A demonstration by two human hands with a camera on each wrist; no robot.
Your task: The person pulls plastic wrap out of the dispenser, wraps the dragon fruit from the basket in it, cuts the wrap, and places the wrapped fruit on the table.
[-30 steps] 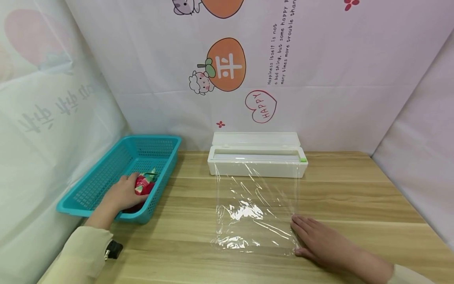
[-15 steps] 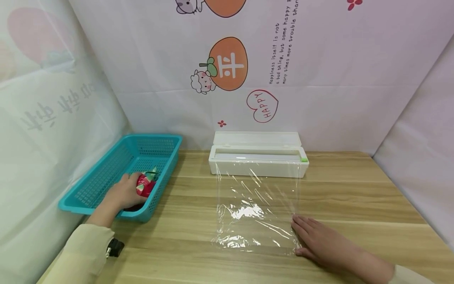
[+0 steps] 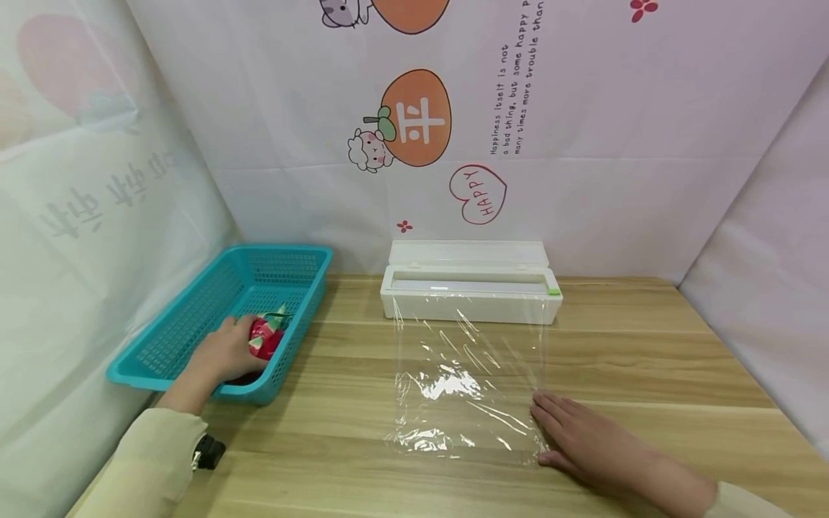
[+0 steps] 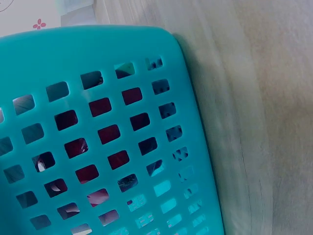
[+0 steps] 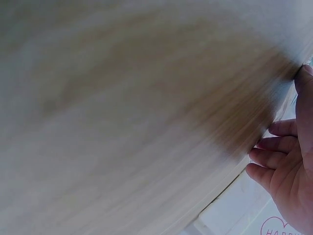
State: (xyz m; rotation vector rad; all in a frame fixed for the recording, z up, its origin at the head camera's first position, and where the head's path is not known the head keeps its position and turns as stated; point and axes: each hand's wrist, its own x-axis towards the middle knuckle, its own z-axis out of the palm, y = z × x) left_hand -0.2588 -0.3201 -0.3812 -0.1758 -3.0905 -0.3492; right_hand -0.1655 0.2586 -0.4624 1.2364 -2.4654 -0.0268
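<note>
In the head view my left hand (image 3: 227,350) reaches over the near rim of a turquoise plastic basket (image 3: 311,306) and grips a dragon fruit (image 3: 263,338), red with pale green scales. Part of the fruit lies hidden behind the hand; dark red also shows through the basket's slotted wall (image 4: 44,117) in the left wrist view. My right hand (image 3: 586,439) rests on the table with its fingers extended, fingertips and thumb at the right edge of a clear sheet of cling film (image 3: 466,388). The film runs from a white dispenser box (image 3: 473,308) and lies wrinkled and shiny.
The dispenser's lid (image 3: 468,253) stands up at the back, and a small green slider (image 3: 553,292) sits at its right end. A wooden table (image 3: 648,360) bears everything. White printed cloth (image 3: 583,144) encloses the back and both sides.
</note>
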